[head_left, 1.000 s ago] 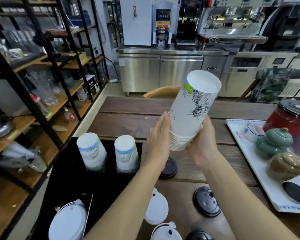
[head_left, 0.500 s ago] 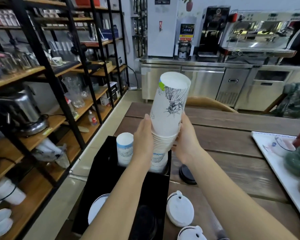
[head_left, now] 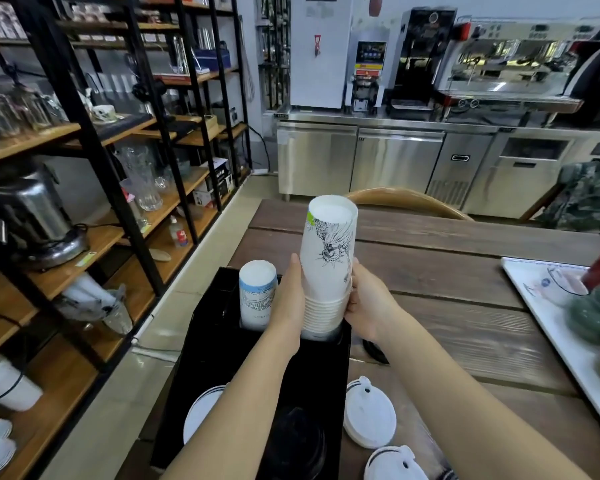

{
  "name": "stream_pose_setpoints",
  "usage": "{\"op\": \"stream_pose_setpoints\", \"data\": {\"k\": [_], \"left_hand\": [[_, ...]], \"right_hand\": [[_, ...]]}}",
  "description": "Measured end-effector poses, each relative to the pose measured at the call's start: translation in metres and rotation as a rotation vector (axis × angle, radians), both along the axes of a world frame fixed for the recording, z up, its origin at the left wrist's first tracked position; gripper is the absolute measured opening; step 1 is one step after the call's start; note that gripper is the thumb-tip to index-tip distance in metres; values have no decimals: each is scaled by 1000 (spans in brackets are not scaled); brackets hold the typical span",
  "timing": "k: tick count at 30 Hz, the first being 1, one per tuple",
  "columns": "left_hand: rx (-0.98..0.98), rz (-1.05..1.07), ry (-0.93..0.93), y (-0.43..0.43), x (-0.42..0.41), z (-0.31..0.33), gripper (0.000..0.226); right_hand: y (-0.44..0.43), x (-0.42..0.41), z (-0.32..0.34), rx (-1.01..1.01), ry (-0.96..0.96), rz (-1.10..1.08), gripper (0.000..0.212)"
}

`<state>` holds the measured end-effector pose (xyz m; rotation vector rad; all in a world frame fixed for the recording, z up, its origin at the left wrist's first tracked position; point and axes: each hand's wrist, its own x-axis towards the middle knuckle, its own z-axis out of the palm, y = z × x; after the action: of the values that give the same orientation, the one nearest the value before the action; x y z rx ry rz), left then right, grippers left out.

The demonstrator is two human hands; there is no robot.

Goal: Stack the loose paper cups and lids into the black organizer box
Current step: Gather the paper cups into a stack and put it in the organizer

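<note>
An upside-down stack of white paper cups (head_left: 328, 261) with a black line drawing stands with its lower end at the right rear hole of the black organizer box (head_left: 219, 348). My left hand (head_left: 288, 303) presses its left side and my right hand (head_left: 368, 306) its right side. A second cup stack with a blue band (head_left: 257, 292) stands in the left rear hole. White lids (head_left: 200, 412) and black lids (head_left: 298, 441) lie in the box's front compartments. Loose white lids (head_left: 369, 412) (head_left: 394, 464) lie on the table right of the box; a black lid (head_left: 374, 351) shows behind my right wrist.
The box sits at the left edge of a wooden table (head_left: 465, 271). A white tray (head_left: 541, 306) with green and brown pots is at the right. Black metal shelving (head_left: 94, 161) stands close on the left, with steel counters and coffee machines behind.
The held cup stack has come down and leftward from mid-air over the table onto the box's right rear hole, covering the stack that stood there. The view swung left.
</note>
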<state>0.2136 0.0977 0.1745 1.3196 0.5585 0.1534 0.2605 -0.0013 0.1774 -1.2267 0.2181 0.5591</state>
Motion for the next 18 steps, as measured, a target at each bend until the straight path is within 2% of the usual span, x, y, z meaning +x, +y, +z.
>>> {"op": "stream_pose_setpoints", "data": {"k": [3,7,12,16,18], "left_hand": [[-16,-11,15,2,2,-3,48],[45,-18,56,4,5,-3,52],[86,-34,59,4,8,-5,63],[67,-16,49,4,8,-3,53],[81,32,8,1,3,3,39]], "right_hand": [[-1,0,-2,-111,-29,7,30],[-1,3,-7,-262,-90,4,33],[-2,7,-14,-220,-123,-6,32],[-3,7,-14,-214,-148,-5,29],[-4,5,-13,-239,-184,-21,30]]}}
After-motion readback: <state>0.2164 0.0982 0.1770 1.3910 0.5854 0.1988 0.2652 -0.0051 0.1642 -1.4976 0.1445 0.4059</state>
